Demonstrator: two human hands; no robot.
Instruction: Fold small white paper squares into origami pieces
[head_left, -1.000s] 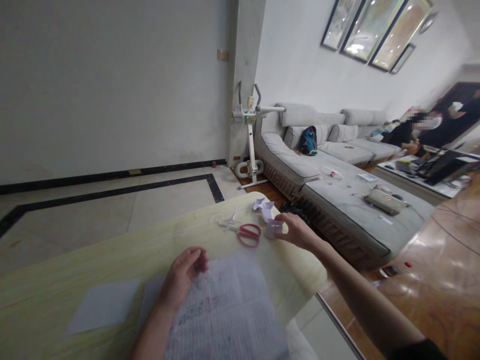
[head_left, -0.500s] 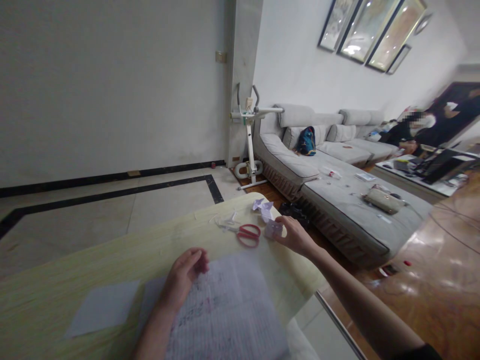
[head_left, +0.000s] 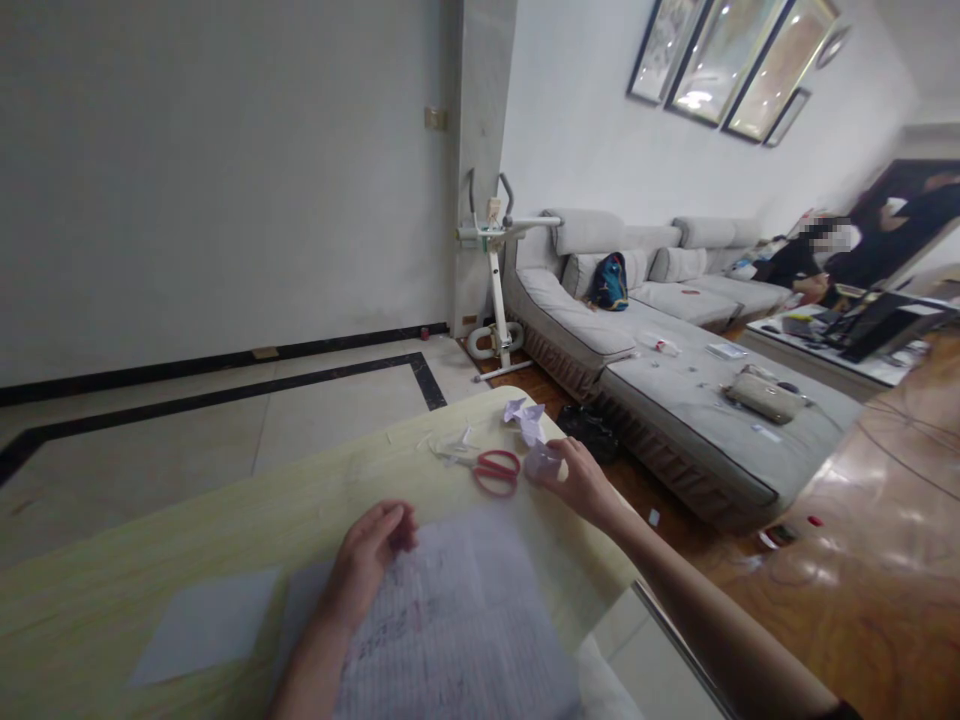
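Note:
My left hand (head_left: 367,553) rests with curled fingers on the upper left edge of a written sheet of paper (head_left: 450,630) lying on the pale wooden table (head_left: 225,520). My right hand (head_left: 574,478) reaches to the table's far right corner and pinches a small folded paper piece (head_left: 541,460). Red-handled scissors (head_left: 491,468) lie just left of that hand. Another crumpled white paper shape (head_left: 525,415) sits beyond it near the table edge.
A blank white sheet (head_left: 202,628) lies on the table at the left. A grey sofa (head_left: 675,390) with a blue bag (head_left: 609,283) stands to the right, an exercise bike (head_left: 495,290) by the wall. Other people sit at the far right (head_left: 825,255).
My right hand has pulled the small folded paper slightly nearer and leftward along the table edge. My left hand stays on the written sheet.

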